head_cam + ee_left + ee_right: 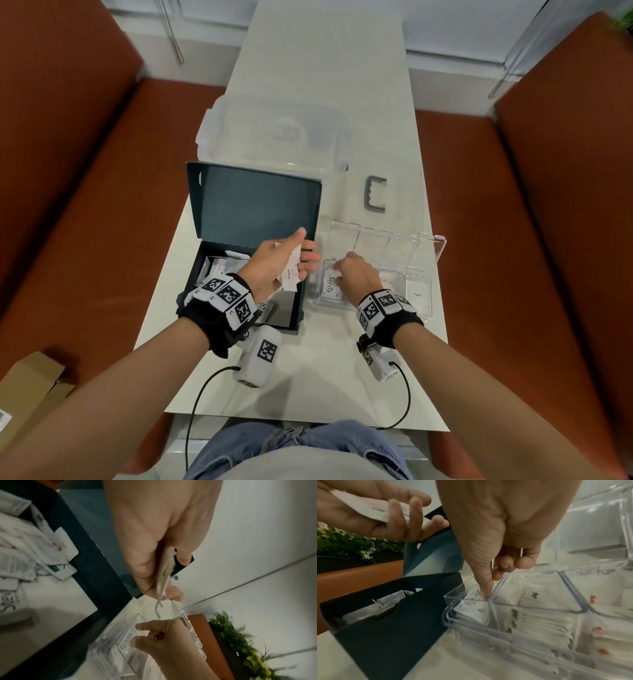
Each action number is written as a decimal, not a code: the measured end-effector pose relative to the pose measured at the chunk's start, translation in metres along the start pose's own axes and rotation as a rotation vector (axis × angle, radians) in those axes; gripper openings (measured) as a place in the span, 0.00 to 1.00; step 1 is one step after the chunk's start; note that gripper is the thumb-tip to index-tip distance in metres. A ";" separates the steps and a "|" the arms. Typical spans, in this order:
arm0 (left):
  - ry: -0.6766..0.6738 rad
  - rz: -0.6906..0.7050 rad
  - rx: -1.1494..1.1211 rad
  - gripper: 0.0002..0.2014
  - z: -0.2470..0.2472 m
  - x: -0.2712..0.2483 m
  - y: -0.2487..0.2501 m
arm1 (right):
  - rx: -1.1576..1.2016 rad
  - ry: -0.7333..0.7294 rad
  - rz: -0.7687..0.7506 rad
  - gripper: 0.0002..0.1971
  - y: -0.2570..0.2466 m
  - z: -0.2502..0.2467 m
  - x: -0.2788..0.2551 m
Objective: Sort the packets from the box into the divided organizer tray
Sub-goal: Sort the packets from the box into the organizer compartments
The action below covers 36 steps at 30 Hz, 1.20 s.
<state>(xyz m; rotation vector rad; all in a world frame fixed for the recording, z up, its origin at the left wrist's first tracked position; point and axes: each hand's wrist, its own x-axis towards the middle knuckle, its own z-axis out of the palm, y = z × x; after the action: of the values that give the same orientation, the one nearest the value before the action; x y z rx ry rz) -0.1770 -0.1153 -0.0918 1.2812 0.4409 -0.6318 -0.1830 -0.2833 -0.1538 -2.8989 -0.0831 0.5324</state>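
My left hand [291, 260] hovers over the right edge of the dark blue box [257, 202] and grips a few white packets [291, 270] between thumb and fingers [176, 596]. More packets [222, 265] lie loose in the box. The clear divided tray [318, 301] sits right of the box, its lid tipped open at the back. My right hand [352, 274] is over the tray's leftmost compartment. Its thumb [485, 595] presses on a Stevia packet [330, 284] there, and the other fingers are curled above the rim. Other compartments hold stacked packets [539, 622].
A grey U-shaped handle [376, 198] and a clear plastic container [274, 133] lie farther back on the narrow white table [325, 377]. Orange-brown benches [102, 205] flank both sides. A cardboard box [30, 387] sits at the lower left. Wrist cables trail off the front edge.
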 end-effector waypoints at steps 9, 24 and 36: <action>-0.128 -0.121 -0.310 0.18 0.010 -0.007 0.006 | 0.685 0.178 -0.011 0.10 -0.009 -0.044 -0.030; -0.096 0.159 -0.066 0.11 0.040 -0.008 0.003 | 1.157 0.239 0.102 0.18 0.007 -0.071 -0.052; -0.032 0.064 -0.026 0.14 0.041 -0.008 0.005 | 1.303 0.300 0.178 0.11 0.024 -0.080 -0.054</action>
<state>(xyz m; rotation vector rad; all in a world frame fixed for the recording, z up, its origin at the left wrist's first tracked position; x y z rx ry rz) -0.1811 -0.1531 -0.0728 1.2544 0.3789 -0.5903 -0.2047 -0.3262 -0.0666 -1.6629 0.4091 0.0663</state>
